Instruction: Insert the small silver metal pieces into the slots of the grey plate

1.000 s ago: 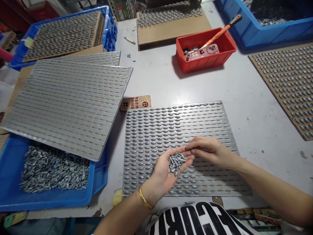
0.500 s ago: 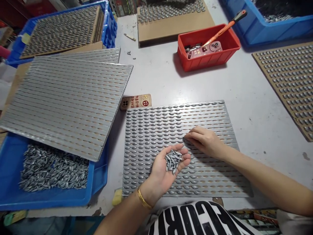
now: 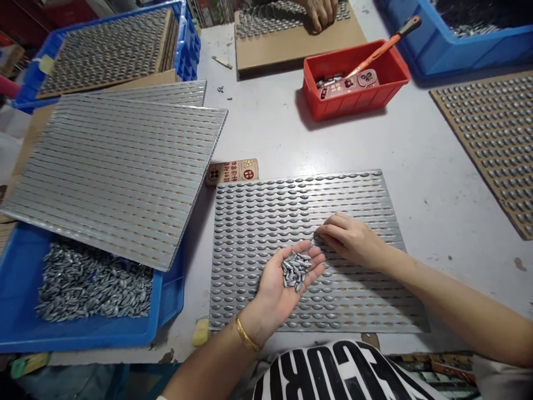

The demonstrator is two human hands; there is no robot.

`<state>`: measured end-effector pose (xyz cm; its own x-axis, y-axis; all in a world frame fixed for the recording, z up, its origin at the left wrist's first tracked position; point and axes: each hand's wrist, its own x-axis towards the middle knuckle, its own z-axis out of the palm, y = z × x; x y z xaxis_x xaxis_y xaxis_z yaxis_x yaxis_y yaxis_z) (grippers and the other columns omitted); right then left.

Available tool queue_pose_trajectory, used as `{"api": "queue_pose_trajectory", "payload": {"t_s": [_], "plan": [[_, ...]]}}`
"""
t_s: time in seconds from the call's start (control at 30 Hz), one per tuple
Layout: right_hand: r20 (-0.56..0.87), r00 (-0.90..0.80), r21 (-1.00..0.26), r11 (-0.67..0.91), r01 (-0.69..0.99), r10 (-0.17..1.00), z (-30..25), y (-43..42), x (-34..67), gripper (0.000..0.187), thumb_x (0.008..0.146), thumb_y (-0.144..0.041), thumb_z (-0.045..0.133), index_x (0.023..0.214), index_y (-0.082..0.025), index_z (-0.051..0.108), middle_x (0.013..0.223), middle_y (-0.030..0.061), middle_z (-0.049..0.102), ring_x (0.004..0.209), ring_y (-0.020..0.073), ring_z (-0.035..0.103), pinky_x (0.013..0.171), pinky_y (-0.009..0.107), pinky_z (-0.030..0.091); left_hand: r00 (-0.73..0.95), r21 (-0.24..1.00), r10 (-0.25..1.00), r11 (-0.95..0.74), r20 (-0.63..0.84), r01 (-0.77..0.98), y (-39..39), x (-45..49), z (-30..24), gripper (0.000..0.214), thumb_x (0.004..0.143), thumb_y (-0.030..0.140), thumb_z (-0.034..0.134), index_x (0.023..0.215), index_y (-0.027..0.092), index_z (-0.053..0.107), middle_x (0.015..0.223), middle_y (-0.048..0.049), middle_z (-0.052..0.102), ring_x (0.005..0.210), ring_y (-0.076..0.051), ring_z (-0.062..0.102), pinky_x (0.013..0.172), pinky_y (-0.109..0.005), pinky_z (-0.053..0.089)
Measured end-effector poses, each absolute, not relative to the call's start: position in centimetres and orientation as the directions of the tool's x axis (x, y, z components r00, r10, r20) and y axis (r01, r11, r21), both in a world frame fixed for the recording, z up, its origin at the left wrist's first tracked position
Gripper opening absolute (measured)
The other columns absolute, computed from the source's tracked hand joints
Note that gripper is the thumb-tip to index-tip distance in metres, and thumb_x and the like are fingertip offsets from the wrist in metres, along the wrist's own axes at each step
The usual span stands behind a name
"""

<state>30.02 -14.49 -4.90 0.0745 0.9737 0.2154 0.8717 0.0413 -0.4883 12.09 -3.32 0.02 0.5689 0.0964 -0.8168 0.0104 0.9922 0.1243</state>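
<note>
My left hand [image 3: 277, 286] is palm up, its fingers curled a little around a heap of small grey spindle-shaped metal pieces [image 3: 296, 270]. It hovers over a silver ridged board [image 3: 362, 300] with slots in rows. Similar pieces lie in rows across the left part of the board, while the slots at its right show bare. Just beyond the left fingertips, my right hand [image 3: 352, 239] pinches with thumb and forefinger down at the board's surface. A grey piece shows partly at those fingertips; the fingers cover most of it.
A blue bin [image 3: 158, 311] of loose pieces stands left, with silver boards [image 3: 116, 166] leaning over it. A red box [image 3: 353, 103] holds a phone and an orange-handled tool [image 3: 378, 51]. At the back, another person's hand [image 3: 320, 12] touches a filled board. A brown board [image 3: 495, 144] lies right.
Another person's hand has come into view over the board at the back. My two hands have barely moved; the right still pinches at nearly the same spot.
</note>
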Motion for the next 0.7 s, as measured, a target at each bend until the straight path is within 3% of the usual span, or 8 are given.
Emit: {"api": "queue_pose_trajectory", "payload": {"t_s": [0.1,0.2,0.33,0.53,0.63,0.7], "plan": [[0.230,0.096,-0.591,0.061,0.804,0.968,-3.1,-14.5,29.2,0.022,0.095,-0.019,0.048,0.113,-0.019,0.060,0.092,0.0088,0.062,0.082,0.0187,0.056,0.066,0.031,0.049,0.585,0.122,0.100,0.992,-0.805,-0.001,-3.4,12.2,-0.1,0.027,0.086,0.020,0.055,0.105,0.006,0.068,0.100,-0.0146,0.071,0.099,-0.026,0.068,0.096,-0.044,0.052],[0.207,0.031,-0.612,0.105,0.784,0.978,-1.3,-14.3,28.0,0.028,0.094,-0.022,0.051,0.121,-0.022,0.060,0.099,0.0096,0.064,0.087,0.0205,0.057,0.069,0.034,0.050,0.559,0.152,0.142,0.988,-0.817,-0.029,-3.6,12.4,-0.1,0.020,0.085,0.019,0.056,0.097,0.012,0.070,0.101,-0.0094,0.072,0.095,-0.021,0.068,0.091,-0.041,0.055],[0.206,0.005,-0.595,0.121,0.795,0.979,-1.0,-14.2,26.8,0.021,0.092,-0.020,0.053,0.110,-0.020,0.064,0.104,0.0115,0.064,0.089,0.0224,0.056,0.070,0.037,0.050,0.512,0.154,0.134,0.988,-0.848,-0.004,-4.0,12.7,-0.1,0.018,0.084,0.019,0.057,0.094,0.013,0.071,0.097,-0.0078,0.073,0.085,-0.018,0.068,0.080,-0.034,0.058],[0.278,0.141,-0.715,0.107,0.691,0.950,-2.0,-15.1,27.6,0.013,0.092,-0.015,0.053,0.103,-0.021,0.059,0.088,0.0058,0.068,0.082,0.0189,0.060,0.072,0.034,0.050,0.546,0.133,0.105,0.991,-0.831,0.011,-3.8,12.9,0.4,0.024,0.087,0.019,0.053,0.101,0.009,0.070,0.100,-0.0115,0.072,0.091,-0.021,0.069,0.085,-0.035,0.057],[0.299,0.253,-0.662,0.009,0.749,0.920,-3.0,-15.1,29.2,0.013,0.093,-0.016,0.052,0.100,-0.022,0.061,0.084,0.0057,0.067,0.078,0.0193,0.060,0.068,0.033,0.049,0.523,0.137,0.086,0.989,-0.848,0.059,-3.4,12.6,0.6,0.025,0.086,0.023,0.056,0.101,0.008,0.068,0.093,-0.0134,0.071,0.084,-0.022,0.070,0.077,-0.031,0.058],[0.319,0.240,-0.592,-0.005,0.806,0.917,-3.9,-14.9,30.1,0.017,0.094,-0.015,0.049,0.103,-0.022,0.062,0.089,0.0076,0.067,0.083,0.0208,0.061,0.071,0.035,0.050,0.522,0.152,0.101,0.987,-0.847,0.056,-3.2,12.5,0.6,0.024,0.085,0.024,0.056,0.099,0.009,0.068,0.085,-0.0113,0.070,0.076,-0.019,0.069,0.069,-0.027,0.058]]}}
